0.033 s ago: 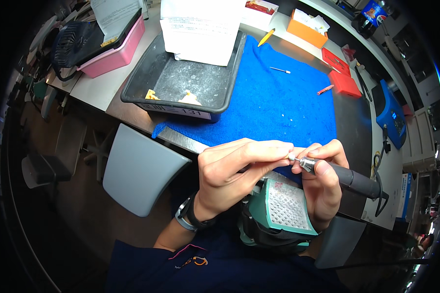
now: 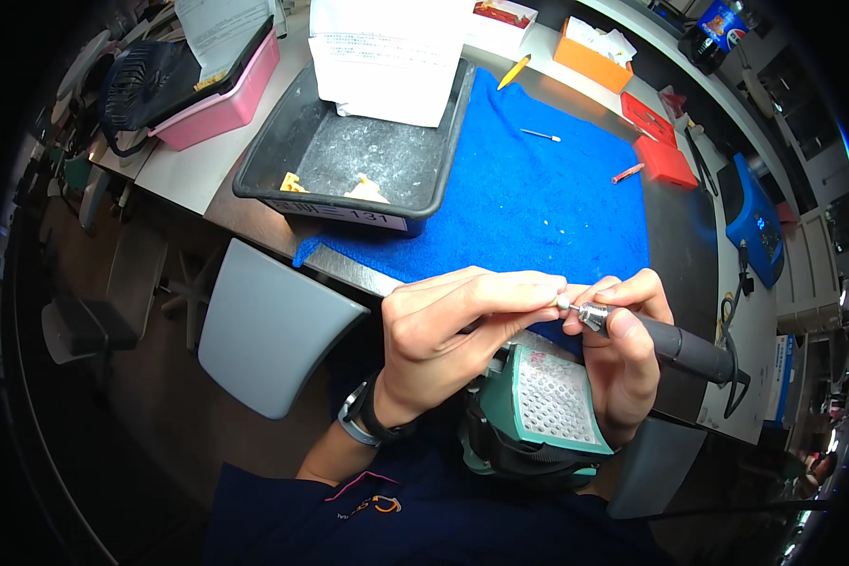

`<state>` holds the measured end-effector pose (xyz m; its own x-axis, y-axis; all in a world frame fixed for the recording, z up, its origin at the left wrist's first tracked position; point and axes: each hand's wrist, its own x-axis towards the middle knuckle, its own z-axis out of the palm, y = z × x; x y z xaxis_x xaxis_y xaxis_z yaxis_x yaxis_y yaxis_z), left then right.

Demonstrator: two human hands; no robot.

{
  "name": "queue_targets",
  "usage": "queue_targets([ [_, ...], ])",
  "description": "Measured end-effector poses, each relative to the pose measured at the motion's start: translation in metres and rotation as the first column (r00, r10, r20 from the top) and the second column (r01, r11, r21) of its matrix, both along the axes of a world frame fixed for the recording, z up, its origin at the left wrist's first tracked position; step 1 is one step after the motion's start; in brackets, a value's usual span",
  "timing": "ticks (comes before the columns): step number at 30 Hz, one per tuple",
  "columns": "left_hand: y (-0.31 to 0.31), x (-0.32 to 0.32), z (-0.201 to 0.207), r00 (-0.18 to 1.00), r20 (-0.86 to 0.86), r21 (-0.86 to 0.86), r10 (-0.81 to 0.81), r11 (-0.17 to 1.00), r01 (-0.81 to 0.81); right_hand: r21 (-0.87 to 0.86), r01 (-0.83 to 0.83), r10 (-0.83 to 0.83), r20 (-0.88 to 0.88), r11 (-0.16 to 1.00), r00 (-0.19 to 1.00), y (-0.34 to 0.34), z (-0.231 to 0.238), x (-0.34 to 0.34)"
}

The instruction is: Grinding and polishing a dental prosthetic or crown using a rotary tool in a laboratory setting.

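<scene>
My left hand (image 2: 467,316) is closed in a pinch, thumb against fingertips; what it pinches is mostly hidden. My right hand (image 2: 623,354) grips a dark rotary handpiece (image 2: 674,344) with a silver collet, its cord end pointing right. A thin shank with a small pale head (image 2: 563,303) sticks out of the collet and meets the left fingertips. Both hands are close together over the near edge of a blue towel (image 2: 566,208), which has white specks on it.
A black tray (image 2: 434,174) with yellowish pieces and a paper sheet stands back left, a pink bin (image 2: 222,118) beyond it. On the towel lie a white-tipped rod (image 2: 541,136) and a reddish bit (image 2: 627,174). A red case (image 2: 665,162) sits right; a green respirator (image 2: 547,401) is below my hands.
</scene>
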<state>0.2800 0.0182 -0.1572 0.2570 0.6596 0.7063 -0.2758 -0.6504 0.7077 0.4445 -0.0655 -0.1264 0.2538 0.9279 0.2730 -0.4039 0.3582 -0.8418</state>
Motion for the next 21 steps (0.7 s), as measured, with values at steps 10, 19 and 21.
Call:
queue_targets([
  [10,-0.0001,-0.0007,0.0003,1.0,0.002,0.011,0.001,1.0,-0.001,0.009,0.017,-0.017,-0.006,1.0,1.0,0.0007,-0.0009,-0.0015],
  [19,-0.0008,-0.0023,-0.0003,1.0,-0.002,-0.002,-0.005,1.0,0.005,0.009,-0.023,0.023,0.035,1.0,0.999,-0.0001,-0.0014,0.0001],
  [21,-0.0002,-0.0023,0.0008,1.0,-0.013,-0.007,0.005,1.0,-0.005,0.025,-0.008,0.008,-0.025,1.0,1.0,0.0015,-0.0025,-0.001],
])
